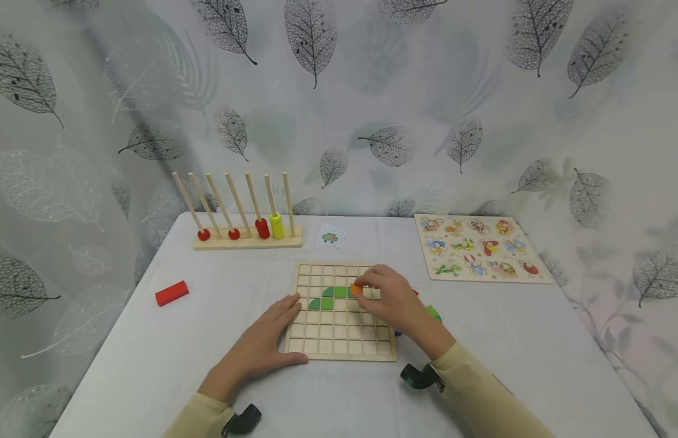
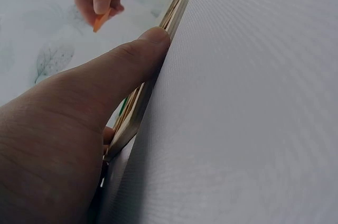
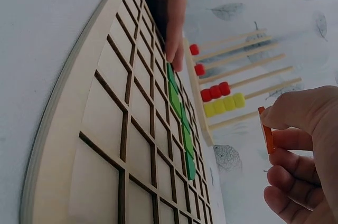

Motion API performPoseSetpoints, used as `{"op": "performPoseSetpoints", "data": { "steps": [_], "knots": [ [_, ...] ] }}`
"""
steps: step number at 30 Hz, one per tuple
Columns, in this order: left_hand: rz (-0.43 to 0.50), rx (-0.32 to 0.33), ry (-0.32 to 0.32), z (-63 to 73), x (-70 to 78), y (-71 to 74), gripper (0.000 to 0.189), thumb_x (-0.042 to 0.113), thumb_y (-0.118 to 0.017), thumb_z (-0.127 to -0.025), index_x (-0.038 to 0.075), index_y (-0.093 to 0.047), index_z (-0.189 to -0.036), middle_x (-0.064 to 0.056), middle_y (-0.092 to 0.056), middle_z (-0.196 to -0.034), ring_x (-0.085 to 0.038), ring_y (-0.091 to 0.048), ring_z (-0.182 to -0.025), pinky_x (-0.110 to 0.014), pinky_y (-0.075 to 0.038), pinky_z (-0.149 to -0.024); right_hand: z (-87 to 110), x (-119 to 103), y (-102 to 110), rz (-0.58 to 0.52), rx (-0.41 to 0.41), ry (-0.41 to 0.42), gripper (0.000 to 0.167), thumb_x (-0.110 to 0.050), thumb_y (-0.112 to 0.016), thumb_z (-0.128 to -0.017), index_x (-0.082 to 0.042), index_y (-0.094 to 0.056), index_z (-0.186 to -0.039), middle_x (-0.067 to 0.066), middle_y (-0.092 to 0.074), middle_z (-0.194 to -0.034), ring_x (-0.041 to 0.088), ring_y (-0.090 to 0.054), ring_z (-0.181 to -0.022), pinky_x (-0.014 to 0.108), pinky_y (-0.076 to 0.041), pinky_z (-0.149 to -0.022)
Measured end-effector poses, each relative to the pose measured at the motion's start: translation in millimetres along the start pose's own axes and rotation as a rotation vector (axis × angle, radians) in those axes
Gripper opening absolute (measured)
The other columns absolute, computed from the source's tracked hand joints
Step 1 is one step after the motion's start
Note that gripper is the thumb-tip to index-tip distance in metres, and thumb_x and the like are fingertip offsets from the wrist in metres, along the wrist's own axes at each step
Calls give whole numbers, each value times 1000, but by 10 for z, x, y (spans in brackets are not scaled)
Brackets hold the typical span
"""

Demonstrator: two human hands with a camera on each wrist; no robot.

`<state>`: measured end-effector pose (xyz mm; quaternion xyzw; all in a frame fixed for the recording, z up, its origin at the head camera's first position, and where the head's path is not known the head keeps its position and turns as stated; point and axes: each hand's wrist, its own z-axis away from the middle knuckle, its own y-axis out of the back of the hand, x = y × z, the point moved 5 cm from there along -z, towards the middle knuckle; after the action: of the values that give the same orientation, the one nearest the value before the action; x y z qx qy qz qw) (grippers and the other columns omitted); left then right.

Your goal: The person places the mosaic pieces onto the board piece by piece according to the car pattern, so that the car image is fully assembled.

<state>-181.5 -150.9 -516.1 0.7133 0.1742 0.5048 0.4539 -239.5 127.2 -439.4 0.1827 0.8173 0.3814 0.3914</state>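
- On my feed the left hand [image 1: 262,345] had its fingers spread and released, braced round the near-left corner of the grid board [image 1: 346,347]; if they pushed unevenly, I judged, the board could slide or twist on the white-covered desk [image 1: 492,328].
- Right of those fingers the green tiles [image 1: 341,292] sat in their cells; a careless low reach over them could knock one loose.
- The right hand [image 1: 392,299] had its fingers grasping the orange tile [image 1: 356,289] between thumb and fingertips, above the board by the right end of the upper green row. A slack pinch could drop it, I thought, and a tilted one could leave it lying across the wooden ridges.
- Right of those fingers, past the wrist, a green block [image 1: 433,312] lay loose and partly hidden; a wide swing of that arm might scatter it.
- As for looks, the board beside the left fingers was flat, pale wood, divided by thin raised strips into square cells.
- Between both sets of fingers, the green tiles made two staggered rows, each starting with a darker, curved piece.
- The orange tile was bright and thin; the fingers hid its outline, so I couldn't tell whether it was square or curved.
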Motion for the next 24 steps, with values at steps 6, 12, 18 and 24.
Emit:
{"op": "performPoseSetpoints", "data": {
  "steps": [6,12,18,24],
  "knots": [
    [4,-8,9,2,20,10,115,72,-84,-82,6,-42,-167,-3,-27,-178,-28,-22,-164,-55,-31,-127,-29,-18,-59,4,-22,-5,18,-11,-88,-91,-11,-81,-108,-2,-69,-104,18,-66,-98,40,-62,-82],
    [1,-7,10,3,16,3,115,74,-82,-82,7,-43,-167,-1,-27,-178,-28,-23,-164,-56,-32,-126,-57,-34,-136,21,-42,-13,16,-14,-87,-93,-13,-81,-108,-4,-69,-105,15,-66,-99,33,-61,-83],
    [-1,2,3,4,13,4,114,74,-82,-83,7,-43,-167,-2,-28,-178,-28,-23,-164,-56,-32,-126,-70,-44,-211,-3,-59,-17,18,-15,-87,-93,-12,-82,-110,-3,-70,-106,21,-69,-97,34,-60,-82],
    [-11,1,6,2,13,5,114,75,-81,-83,8,-43,-167,-1,-27,-178,-28,-23,-164,-55,-32,-126,-69,1,-335,-9,-95,-41,18,-17,-86,-94,-13,-82,-111,-4,-71,-107,20,-68,-98,33,-60,-83]
  ]
}}
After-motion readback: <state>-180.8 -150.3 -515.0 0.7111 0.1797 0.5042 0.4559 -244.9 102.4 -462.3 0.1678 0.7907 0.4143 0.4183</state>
